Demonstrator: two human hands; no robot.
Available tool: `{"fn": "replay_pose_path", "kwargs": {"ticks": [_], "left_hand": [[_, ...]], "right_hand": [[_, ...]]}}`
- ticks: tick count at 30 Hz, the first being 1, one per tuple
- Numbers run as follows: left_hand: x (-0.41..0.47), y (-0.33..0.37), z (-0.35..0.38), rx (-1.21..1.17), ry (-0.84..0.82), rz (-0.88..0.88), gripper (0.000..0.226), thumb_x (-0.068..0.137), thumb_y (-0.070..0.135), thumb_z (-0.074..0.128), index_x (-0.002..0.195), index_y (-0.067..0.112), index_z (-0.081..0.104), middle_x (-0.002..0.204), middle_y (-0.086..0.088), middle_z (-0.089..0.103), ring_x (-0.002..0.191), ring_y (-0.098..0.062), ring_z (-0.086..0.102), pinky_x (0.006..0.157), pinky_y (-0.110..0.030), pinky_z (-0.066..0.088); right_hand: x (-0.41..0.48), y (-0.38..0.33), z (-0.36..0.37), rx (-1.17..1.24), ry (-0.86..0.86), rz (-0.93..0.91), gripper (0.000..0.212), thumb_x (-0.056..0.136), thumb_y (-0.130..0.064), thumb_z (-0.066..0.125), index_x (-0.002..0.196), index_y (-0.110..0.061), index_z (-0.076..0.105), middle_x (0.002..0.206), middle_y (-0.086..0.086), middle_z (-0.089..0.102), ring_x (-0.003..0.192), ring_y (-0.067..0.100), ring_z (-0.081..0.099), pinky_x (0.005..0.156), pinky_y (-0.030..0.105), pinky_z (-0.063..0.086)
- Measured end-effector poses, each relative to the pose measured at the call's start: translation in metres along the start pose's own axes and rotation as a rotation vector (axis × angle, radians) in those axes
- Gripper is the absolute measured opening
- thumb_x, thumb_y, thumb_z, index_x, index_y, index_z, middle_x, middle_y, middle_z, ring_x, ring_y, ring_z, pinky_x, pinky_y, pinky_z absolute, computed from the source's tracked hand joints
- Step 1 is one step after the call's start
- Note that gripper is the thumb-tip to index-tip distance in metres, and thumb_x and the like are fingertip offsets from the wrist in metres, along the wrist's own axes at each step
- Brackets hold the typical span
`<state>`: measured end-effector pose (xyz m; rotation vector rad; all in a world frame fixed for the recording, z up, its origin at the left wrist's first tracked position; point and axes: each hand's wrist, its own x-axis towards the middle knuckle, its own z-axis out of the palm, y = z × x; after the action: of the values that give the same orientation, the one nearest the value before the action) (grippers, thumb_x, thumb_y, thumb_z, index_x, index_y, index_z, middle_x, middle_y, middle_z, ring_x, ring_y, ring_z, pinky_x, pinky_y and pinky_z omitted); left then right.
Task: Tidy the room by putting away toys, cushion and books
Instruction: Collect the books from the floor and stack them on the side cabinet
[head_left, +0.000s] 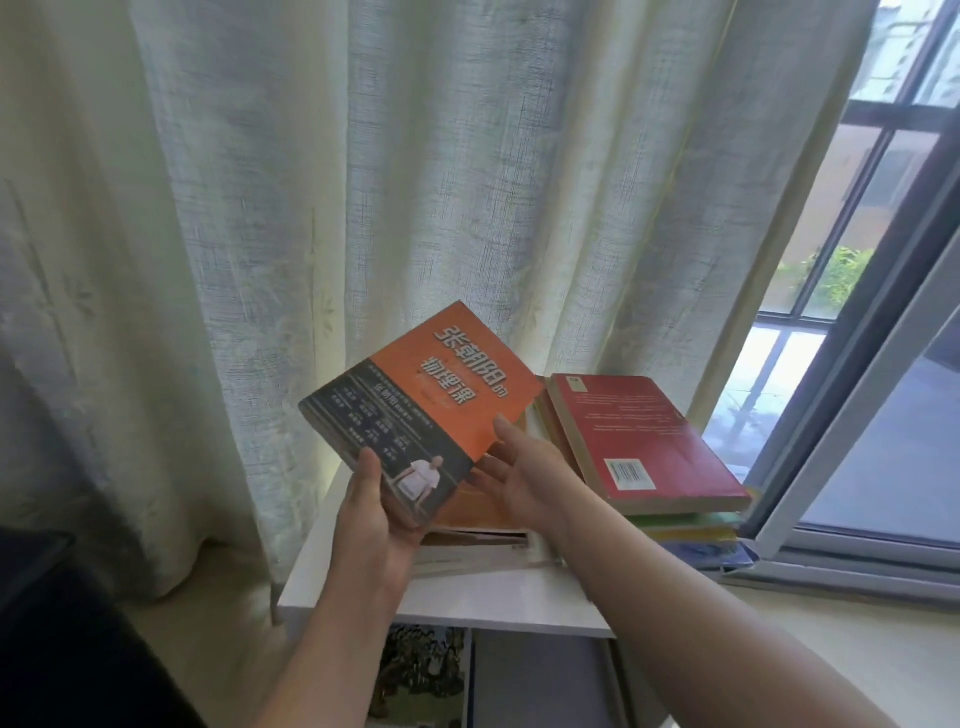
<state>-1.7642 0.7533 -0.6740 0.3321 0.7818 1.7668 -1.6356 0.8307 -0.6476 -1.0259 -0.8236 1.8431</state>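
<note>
Orange book (415, 405): held in the air, cover up and tilted toward the camera, over the left part of the white worktop (467, 597).
Long axis: runs from near left to far right; the title end points away toward the curtain (311, 182), and the dark lower end is nearest the person.
Left hand (371, 514): grips the book's near corner, thumb laid on the cover and fingers curled beneath.
Right hand (519, 483): mostly spread, with fairly straight fingers under the book's right side and the thumb tip against its right edge.
Low stack (478, 519): books lying flat just under the held book, the top one orange.
Red book (649, 436): flat with its barcode side up, on top of a taller pile to the right, long axis from far left to near right.
Edges: the taller pile reaches the worktop's right side, close to the window frame (857, 415); the curtain hangs just behind both piles.
Open room: a bare white strip runs along the worktop's front edge, and there is air above the low stack.
</note>
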Motion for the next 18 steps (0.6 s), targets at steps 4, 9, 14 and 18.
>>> {"fn": "replay_pose_path", "kwargs": {"ticks": [4,9,14,18], "left_hand": [[-0.004,-0.007,0.000,0.127,-0.078,-0.025,0.042,0.097,0.042,0.040,0.131,0.019,0.051,0.116,-0.012,0.068,0.099,-0.027,0.069,0.072,-0.043,0.059],[-0.007,0.005,0.000,0.468,-0.109,-0.058,0.038,0.099,0.041,0.042,0.120,0.016,0.059,0.107,-0.009,0.072,0.095,-0.029,0.070,0.071,-0.041,0.056],[0.011,0.029,-0.033,1.077,0.293,0.189,0.021,0.098,0.028,0.042,0.101,0.018,0.060,0.107,-0.002,0.066,0.093,-0.019,0.058,0.079,-0.035,0.044],[0.027,0.024,-0.051,1.270,0.248,0.036,0.036,0.096,0.016,0.042,0.130,0.014,0.055,0.128,-0.003,0.058,0.118,-0.022,0.051,0.096,-0.035,0.039]], "right_hand": [[0.003,0.004,-0.002,0.109,0.095,-0.005,0.024,0.101,-0.018,0.048,0.123,-0.011,0.051,0.107,0.010,0.069,0.097,0.027,0.067,0.071,0.042,0.058],[0.008,-0.015,-0.007,0.086,0.200,-0.087,0.016,0.102,-0.022,0.047,0.111,-0.016,0.058,0.099,0.009,0.072,0.088,0.028,0.069,0.080,0.048,0.057],[0.016,-0.031,-0.018,-0.215,0.335,-0.152,0.020,0.103,-0.025,0.044,0.102,-0.014,0.061,0.083,0.007,0.070,0.070,0.023,0.068,0.067,0.035,0.060],[0.032,-0.033,-0.021,-0.394,0.380,-0.119,0.023,0.102,-0.022,0.045,0.095,-0.006,0.061,0.072,0.008,0.063,0.060,0.021,0.059,0.059,0.030,0.051]]}}
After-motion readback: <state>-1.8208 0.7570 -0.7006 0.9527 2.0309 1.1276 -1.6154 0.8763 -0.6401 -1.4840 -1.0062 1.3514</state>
